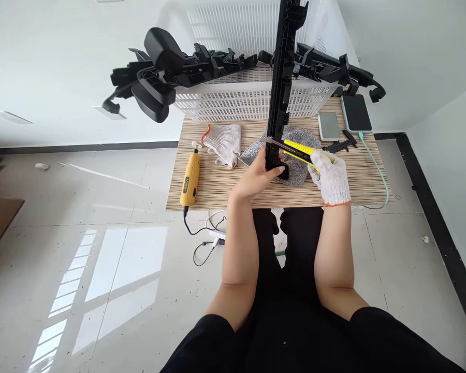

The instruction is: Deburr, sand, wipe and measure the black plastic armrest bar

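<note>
While the bare left hand (pixel 261 175) gripped the upright black plastic part (pixel 280 88) at its base, the gloved right hand (pixel 329 176) clasped a yellow utility knife (pixel 301 151), blade crosswise against it, above the table (pixel 217 186).

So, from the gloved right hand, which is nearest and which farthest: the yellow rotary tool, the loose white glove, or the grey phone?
Measured from the right hand in the head view:
1. Grey phone, just beyond it, slightly right of centre.
2. Loose white glove, across the table to the left.
3. Yellow rotary tool, farthest, near the left edge.

Black part (pixel 281 77) cut off above — knife blade (pixel 274 141) indistinct.
</note>
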`<state>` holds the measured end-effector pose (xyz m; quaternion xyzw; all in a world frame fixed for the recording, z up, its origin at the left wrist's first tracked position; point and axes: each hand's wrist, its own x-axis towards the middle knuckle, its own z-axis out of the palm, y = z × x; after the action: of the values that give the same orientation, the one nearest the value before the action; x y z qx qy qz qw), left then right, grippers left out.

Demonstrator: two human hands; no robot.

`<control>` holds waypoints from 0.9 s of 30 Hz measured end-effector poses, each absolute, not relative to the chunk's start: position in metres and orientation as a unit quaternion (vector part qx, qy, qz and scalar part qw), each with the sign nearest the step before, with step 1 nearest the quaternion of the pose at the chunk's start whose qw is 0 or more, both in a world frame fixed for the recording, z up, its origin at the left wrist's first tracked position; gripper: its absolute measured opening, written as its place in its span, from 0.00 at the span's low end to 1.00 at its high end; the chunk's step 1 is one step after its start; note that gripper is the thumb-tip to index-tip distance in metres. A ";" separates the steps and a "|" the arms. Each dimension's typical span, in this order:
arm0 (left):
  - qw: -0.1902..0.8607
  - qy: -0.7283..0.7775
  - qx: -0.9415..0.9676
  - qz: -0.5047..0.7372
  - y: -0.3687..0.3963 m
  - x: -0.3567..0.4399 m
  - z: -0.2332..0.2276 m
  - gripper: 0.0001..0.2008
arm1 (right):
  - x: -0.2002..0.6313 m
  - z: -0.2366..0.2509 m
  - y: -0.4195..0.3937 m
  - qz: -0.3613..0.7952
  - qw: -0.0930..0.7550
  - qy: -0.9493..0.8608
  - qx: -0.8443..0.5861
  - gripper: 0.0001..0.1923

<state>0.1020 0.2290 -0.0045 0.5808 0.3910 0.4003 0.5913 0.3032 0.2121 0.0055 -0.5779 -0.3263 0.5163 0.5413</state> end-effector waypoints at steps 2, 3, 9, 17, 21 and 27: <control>0.579 0.405 0.592 0.388 0.230 0.099 -0.004 0.24 | 0.305 0.005 0.212 0.503 0.565 -0.300 -0.581 0.18; 0.571 0.409 0.598 0.386 0.230 0.098 -0.004 0.24 | 0.305 0.005 0.212 0.505 0.567 -0.294 -0.580 0.18; 0.615 0.414 0.568 0.359 0.227 0.098 0.004 0.23 | 0.308 0.006 0.212 0.515 0.544 -0.313 -0.584 0.17; 0.599 0.442 0.570 0.348 0.227 0.096 0.004 0.23 | 0.307 0.010 0.211 0.523 0.538 -0.313 -0.582 0.17; 0.609 0.432 0.574 0.337 0.228 0.094 0.000 0.24 | 0.306 0.011 0.211 0.512 0.545 -0.293 -0.596 0.17; 0.610 0.428 0.581 0.326 0.229 0.092 -0.002 0.25 | 0.308 0.007 0.212 0.509 0.539 -0.310 -0.596 0.15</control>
<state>0.0919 0.2286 -0.0017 0.5812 0.4280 0.3263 0.6103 0.3077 0.2120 0.0067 -0.5958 -0.3100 0.5086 0.5388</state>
